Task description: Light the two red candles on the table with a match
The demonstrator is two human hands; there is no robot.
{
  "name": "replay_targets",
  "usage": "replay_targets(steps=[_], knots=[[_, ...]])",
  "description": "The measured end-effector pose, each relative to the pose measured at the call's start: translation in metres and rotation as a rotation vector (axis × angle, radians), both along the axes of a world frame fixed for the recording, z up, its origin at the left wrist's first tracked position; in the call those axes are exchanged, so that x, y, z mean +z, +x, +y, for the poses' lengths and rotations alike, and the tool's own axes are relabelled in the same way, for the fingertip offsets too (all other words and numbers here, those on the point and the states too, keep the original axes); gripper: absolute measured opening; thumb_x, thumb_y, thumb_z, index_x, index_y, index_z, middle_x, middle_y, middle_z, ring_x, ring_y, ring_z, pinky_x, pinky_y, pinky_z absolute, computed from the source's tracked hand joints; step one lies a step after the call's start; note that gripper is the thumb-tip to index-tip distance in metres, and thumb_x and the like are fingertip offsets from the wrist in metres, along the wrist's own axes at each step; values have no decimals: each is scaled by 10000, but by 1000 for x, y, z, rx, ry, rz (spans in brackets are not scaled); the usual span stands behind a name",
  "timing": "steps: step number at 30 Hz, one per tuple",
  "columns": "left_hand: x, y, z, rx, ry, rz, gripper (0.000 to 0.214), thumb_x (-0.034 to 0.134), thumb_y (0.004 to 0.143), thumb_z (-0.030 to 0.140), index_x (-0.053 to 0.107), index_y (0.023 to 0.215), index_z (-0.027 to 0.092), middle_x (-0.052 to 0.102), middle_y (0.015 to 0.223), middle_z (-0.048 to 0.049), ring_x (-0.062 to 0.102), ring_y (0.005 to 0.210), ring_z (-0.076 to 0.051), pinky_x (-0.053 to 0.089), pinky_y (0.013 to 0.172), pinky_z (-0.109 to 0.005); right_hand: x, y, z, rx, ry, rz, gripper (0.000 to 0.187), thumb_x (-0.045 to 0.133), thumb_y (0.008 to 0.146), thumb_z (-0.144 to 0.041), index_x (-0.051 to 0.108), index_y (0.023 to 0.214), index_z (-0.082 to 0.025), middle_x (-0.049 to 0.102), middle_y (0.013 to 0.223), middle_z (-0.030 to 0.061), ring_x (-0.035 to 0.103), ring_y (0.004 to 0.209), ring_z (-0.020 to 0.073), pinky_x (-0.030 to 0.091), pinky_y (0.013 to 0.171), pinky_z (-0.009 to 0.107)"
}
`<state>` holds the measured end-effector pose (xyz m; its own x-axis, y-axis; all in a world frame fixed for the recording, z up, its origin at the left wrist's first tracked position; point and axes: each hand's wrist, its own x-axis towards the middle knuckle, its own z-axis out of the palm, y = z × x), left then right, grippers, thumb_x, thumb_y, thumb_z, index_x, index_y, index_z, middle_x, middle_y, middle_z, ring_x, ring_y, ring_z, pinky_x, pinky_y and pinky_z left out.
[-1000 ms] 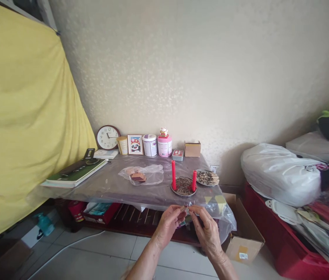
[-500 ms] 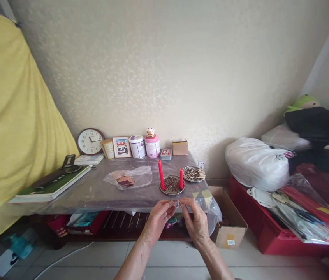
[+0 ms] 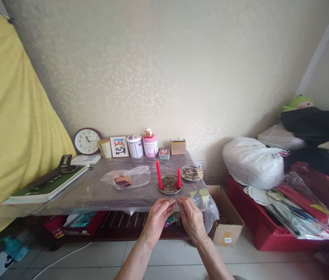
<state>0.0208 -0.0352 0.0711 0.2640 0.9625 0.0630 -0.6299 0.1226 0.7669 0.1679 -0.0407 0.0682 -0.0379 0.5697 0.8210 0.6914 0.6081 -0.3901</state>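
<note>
"Two candles, was either one burning when you looked?"

"Neither, as far as I could see from my end. The tall candle (image 3: 159, 175) and the short candle (image 3: 179, 178) stood upright in the candle dish (image 3: 169, 190), one at its left rim and one at its right. I saw no flame on either, so I judged them set in place but unlit."

"And the hands?"

"Both hung in front of the candle dish, nearer to me than it was and just off the front edge of the table (image 3: 94, 194). The left hand (image 3: 157, 216) and the right hand (image 3: 192, 218) had their fingertips brought together, pinching a small thing (image 3: 176, 201) between them. It was too small for me to name."

"What else lay about?"

"A second dish (image 3: 192, 173) of thin sticks sat just behind and to the right of the candle dish, untouched. A clear bag (image 3: 136, 173) holding brown blocks lay to the left of the candle dish, well apart from the hands. A clock (image 3: 86, 141) leaned on the wall far behind and to the left of it. I put the work at an early stage. Everything was laid out, the hands were busy with the small thing, and nothing had yet been brought to the candle dish."
</note>
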Motion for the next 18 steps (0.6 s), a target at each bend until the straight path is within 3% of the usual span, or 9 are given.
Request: replay_targets(steps=[5, 10, 15, 18], knots=[[3, -9, -6, -16, 17, 33, 162, 586, 795, 284, 633, 892, 164, 666, 1077, -106, 591, 988, -207, 370, 936, -360, -13, 16, 18, -146, -56, 193, 163, 464, 884, -296, 599, 882, -204, 660, 838, 50, 619, 796, 190, 497, 750, 328], [-7, -18, -2, 21, -22, 59, 186, 605, 778, 307, 651, 895, 170, 653, 1114, -100, 588, 998, -214, 380, 933, -358, -8, 21, 13, -116, -226, 420, 201, 488, 862, -349, 622, 862, -198, 662, 822, 47, 605, 769, 206, 468, 724, 335], [-16, -24, 8, 64, -45, 82, 197, 614, 767, 320, 659, 900, 181, 670, 1065, -83, 594, 962, -191, 396, 903, -335, -4, 21, 10, -67, -257, 536, 224, 525, 832, -385, 654, 858, -205, 666, 843, 54, 587, 800, 219, 450, 721, 330], [-20, -27, 15, 66, -52, 103, 208, 613, 766, 328, 654, 907, 180, 671, 1063, -89, 596, 960, -195, 395, 903, -346, -1, 22, 10, -8, -306, 726, 230, 576, 792, -405, 670, 837, -201, 663, 782, 24, 588, 754, 193, 458, 692, 300]])
